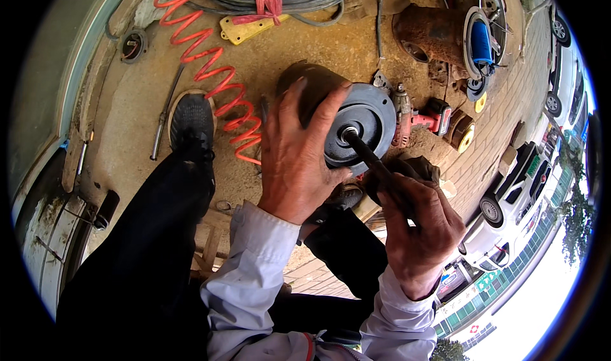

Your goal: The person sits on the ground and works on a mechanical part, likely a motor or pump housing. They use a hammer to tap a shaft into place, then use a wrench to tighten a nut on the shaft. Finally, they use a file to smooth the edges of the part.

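Above the tan concrete ground (130, 129), toward its right edge by the brick paving (499, 113), the left hand (296, 148), fingers spread, clasps a dark-grey cylindrical metal housing (364, 106); the right hand (423, 224) grips a long black rod (369, 154) meeting the housing's round end. The housing looks heavy and rigid (perhaps slick where greasy), best held around its barrel (318, 73).

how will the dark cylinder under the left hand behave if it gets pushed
The dark cylinder would probably roll if pushed sideways, since its wall is rounded. It is likely heavy for its size, as its round end plate looks like metal. A light nudge may barely shift it while the left hand is spread against it.
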`<state>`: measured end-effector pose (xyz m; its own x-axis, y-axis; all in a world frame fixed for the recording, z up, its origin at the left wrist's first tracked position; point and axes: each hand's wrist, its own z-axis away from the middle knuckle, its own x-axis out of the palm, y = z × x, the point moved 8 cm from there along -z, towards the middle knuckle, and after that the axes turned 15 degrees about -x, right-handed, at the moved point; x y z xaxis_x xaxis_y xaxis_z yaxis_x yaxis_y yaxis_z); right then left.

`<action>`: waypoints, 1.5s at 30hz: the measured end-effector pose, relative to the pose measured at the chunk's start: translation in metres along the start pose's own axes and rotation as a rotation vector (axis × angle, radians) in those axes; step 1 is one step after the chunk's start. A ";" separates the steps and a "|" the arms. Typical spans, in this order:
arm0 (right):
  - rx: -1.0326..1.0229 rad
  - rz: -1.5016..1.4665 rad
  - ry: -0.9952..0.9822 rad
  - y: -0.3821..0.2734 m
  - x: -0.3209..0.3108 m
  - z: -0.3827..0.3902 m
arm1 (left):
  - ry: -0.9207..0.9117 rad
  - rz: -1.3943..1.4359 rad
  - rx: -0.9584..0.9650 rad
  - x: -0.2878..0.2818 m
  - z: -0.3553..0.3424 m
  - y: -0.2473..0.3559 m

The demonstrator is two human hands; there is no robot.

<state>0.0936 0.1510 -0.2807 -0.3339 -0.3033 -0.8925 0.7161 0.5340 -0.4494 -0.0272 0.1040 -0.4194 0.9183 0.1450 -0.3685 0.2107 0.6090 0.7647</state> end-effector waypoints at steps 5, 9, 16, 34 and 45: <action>-0.017 0.155 0.011 -0.001 -0.001 -0.001 | 0.019 -0.025 -0.007 -0.001 -0.001 0.001; 0.063 0.094 0.035 0.005 0.000 0.004 | 0.003 -0.026 -0.015 -0.001 0.000 0.002; -0.007 0.010 -0.005 0.002 0.002 -0.002 | 0.017 -0.019 -0.007 -0.001 -0.001 0.000; 0.488 -0.726 0.152 0.106 0.094 0.018 | 0.041 0.158 0.143 -0.001 -0.005 -0.004; 0.576 -0.933 0.228 0.103 0.097 0.017 | 0.099 0.173 0.155 0.001 -0.005 -0.004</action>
<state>0.1454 0.1627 -0.4126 -0.9504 -0.2112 -0.2284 0.2840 -0.2897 -0.9140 -0.0289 0.1055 -0.4253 0.9094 0.3170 -0.2694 0.1092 0.4430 0.8899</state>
